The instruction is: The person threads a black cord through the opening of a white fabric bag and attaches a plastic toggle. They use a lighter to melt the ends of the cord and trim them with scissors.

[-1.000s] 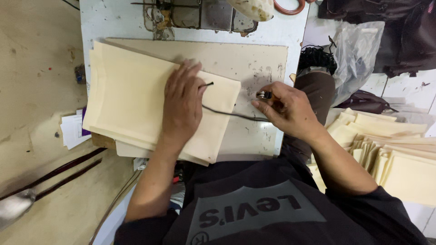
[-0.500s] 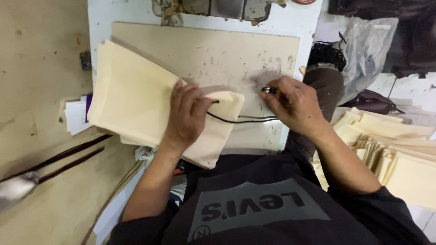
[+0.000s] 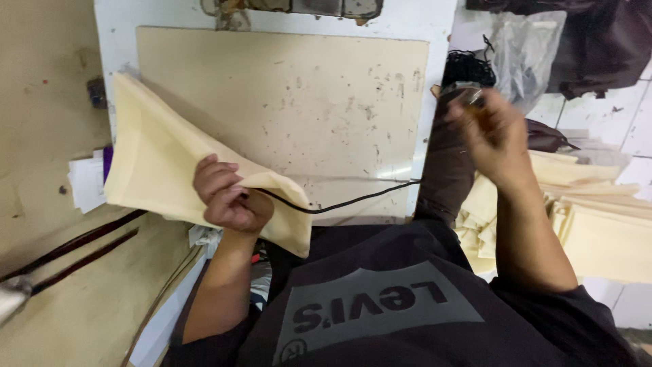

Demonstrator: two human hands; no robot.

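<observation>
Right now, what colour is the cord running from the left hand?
Black, seen in the head view: the cord runs from the left hand across the board.

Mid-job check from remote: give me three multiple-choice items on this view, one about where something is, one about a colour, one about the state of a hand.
1. Where does the pile of cream pieces lie?
A. to the person's right, past the board
B. on the middle of the board
C. under the left hand

2. What colour is the cord that runs out of the cream cloth bag?
A. white
B. black
C. red

3. How is the left hand?
A. flat and open on the board
B. closed around the bag's mouth, where the cord comes out
C. empty, held in the air

Answers: 1 A, the pile shows at the right edge, off the beige board. 2 B, the cord is a dark line across the board's near edge. 3 B, the fingers are curled over the bunched cloth. The right hand is raised and blurred.
</observation>
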